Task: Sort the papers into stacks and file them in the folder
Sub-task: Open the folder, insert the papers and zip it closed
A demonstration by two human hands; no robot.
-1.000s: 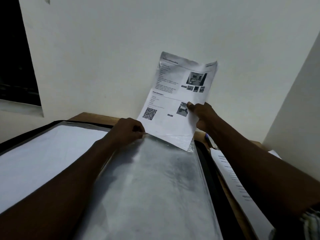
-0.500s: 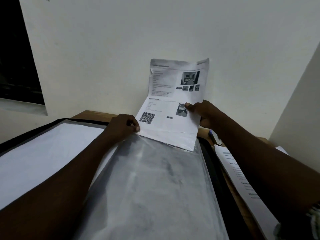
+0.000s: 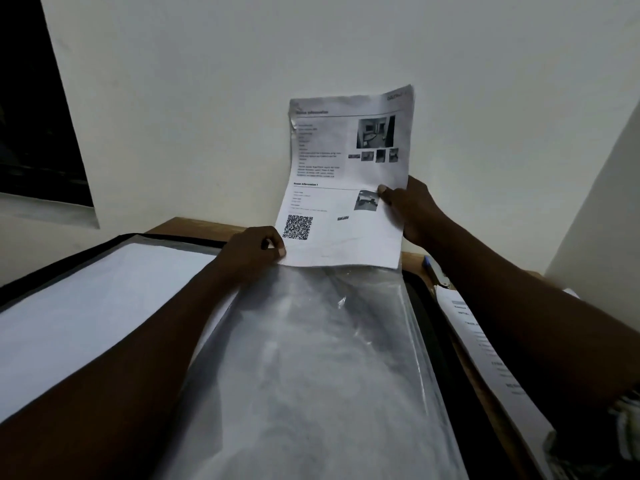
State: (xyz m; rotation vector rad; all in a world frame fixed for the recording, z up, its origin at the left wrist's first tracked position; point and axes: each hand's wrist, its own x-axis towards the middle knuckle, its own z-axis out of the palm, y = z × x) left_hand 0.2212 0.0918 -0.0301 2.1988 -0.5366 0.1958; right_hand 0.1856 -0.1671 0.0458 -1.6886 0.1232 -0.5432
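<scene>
A printed sheet point(image 3: 346, 174) with photos and a QR code stands nearly upright at the far end of a clear plastic sleeve point(image 3: 311, 368). My right hand point(image 3: 412, 209) pinches the sheet's right edge. At the sheet's lower left corner, by the sleeve's top opening, my left hand point(image 3: 256, 251) is closed with its fingertips touching both; which one it grips I cannot tell. The sleeve belongs to an open black folder point(image 3: 429, 327), whose left page holds a white sheet point(image 3: 86, 306). The printed sheet's bottom edge meets the sleeve's mouth.
More printed papers point(image 3: 491, 358) lie on the wooden table point(image 3: 187, 225) right of the folder, partly under my right forearm. A blue pen point(image 3: 427, 263) shows near the far right corner. A white wall rises just behind the table; a dark window is at left.
The sheet has swung from tilted right to nearly upright and squared with the sleeve's opening. My left hand shifted to its lower left corner.
</scene>
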